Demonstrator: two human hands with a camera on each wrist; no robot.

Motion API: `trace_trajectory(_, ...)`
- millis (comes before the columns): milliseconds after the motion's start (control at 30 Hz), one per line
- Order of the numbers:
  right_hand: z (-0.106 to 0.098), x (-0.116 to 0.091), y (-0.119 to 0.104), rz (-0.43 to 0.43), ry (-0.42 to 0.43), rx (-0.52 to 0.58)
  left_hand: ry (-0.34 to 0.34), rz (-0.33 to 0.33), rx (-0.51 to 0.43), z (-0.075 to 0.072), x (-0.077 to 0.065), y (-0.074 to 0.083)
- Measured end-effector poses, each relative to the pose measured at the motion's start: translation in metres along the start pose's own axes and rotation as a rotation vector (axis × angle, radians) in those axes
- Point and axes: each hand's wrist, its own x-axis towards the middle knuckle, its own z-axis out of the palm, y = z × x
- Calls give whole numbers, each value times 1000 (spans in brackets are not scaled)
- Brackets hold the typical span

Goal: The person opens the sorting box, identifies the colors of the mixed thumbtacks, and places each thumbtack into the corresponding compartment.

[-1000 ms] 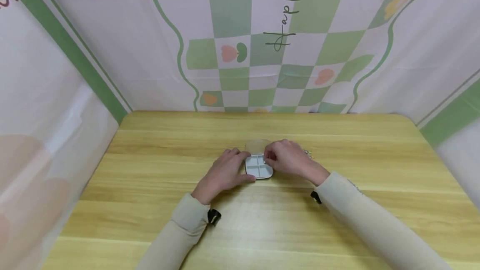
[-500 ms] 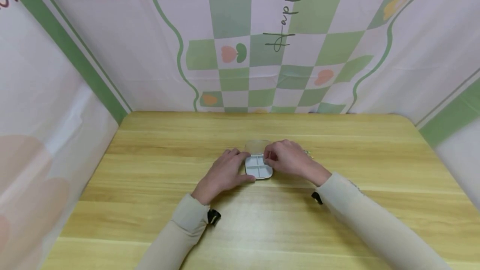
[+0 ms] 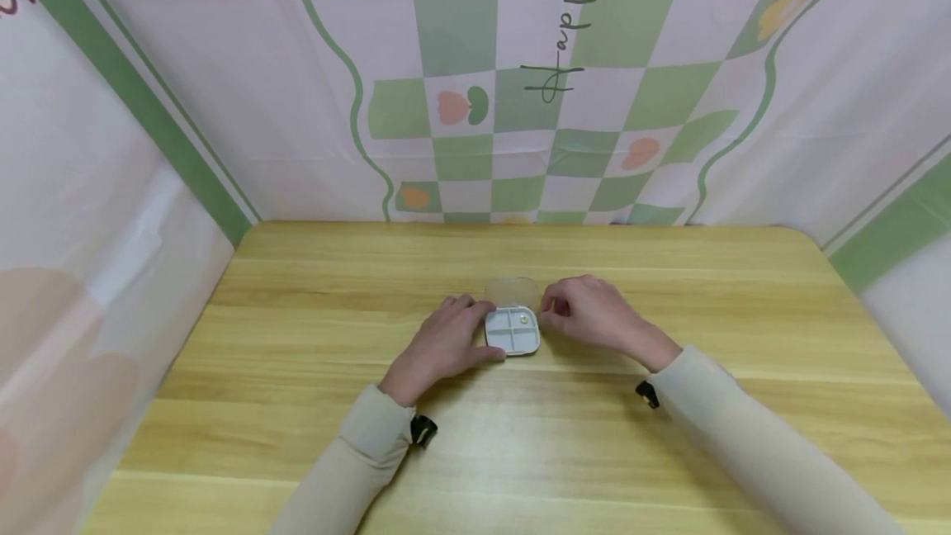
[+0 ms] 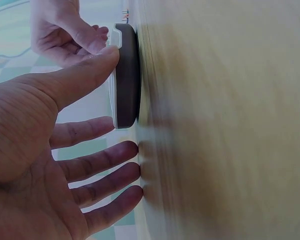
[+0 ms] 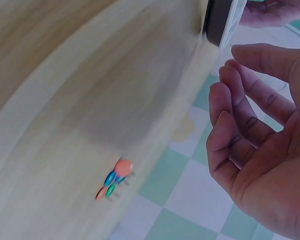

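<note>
A small white pill box (image 3: 513, 340) with four-way dividers and a dark underside (image 4: 127, 80) lies on the table, its clear lid (image 3: 511, 291) swung back. My left hand (image 3: 446, 341) grips it across its left side, thumb on the near edge and index finger on the far edge. The back right compartment holds a tiny round yellowish piece (image 3: 523, 320), too small to make out. Just right of the box is my right hand (image 3: 590, 312), fingers loosely bent with nothing between them. Several coloured thumbtacks (image 5: 115, 179) lie on the table in the right wrist view.
The wooden table (image 3: 483, 444) reaches back to a printed cloth (image 3: 461, 31) with green and white checks. Another cloth hangs at the left side. A dark strap piece (image 3: 423, 431) shows at the left cuff and another (image 3: 648, 394) at the right cuff.
My right hand has let go of the tiny piece in the back right compartment and drawn away to the right. My left hand and the pill box have stayed in place.
</note>
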Motion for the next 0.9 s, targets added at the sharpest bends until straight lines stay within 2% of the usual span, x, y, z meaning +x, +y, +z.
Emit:
trace_trajectory(333, -10, -8, 18, 27, 31, -45, -8, -14, 0, 0, 0, 1)
trace_trajectory(900, -28, -20, 55, 138, 35, -73, -12, -15, 0, 0, -1, 1)
